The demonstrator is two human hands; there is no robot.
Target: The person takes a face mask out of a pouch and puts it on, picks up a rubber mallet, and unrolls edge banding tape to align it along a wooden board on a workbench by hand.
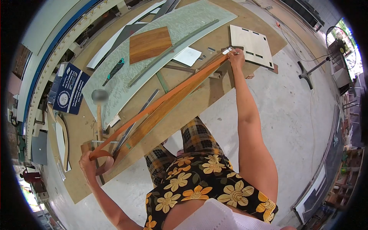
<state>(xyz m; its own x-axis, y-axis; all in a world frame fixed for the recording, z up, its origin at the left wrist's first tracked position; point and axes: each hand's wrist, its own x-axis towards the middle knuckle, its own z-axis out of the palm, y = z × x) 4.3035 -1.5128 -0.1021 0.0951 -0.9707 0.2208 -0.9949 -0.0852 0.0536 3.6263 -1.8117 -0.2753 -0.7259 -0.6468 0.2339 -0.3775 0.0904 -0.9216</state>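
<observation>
A long orange-brown strip (pixel 153 105) is stretched diagonally over a wood-grained board (pixel 165 111) on the workbench. My left hand (pixel 88 165) is closed on the strip's coiled end at the lower left. At the upper right my right hand (pixel 236 56) pinches the strip's other end, near the far end of the board. A thin metal bar (pixel 136 122) lies beside the strip, partly under it. Close to my left hand, a mallet (pixel 99 100) has its dark head on the pale patterned panel (pixel 130 82).
On the patterned panel are a brown wooden square (pixel 150 44) and a green-and-black cutter (pixel 114 71). A white slotted board (pixel 251 45) lies beyond my right hand. A blue box (pixel 68 89) is at the left. A fan (pixel 335 48) stands on the floor at the right.
</observation>
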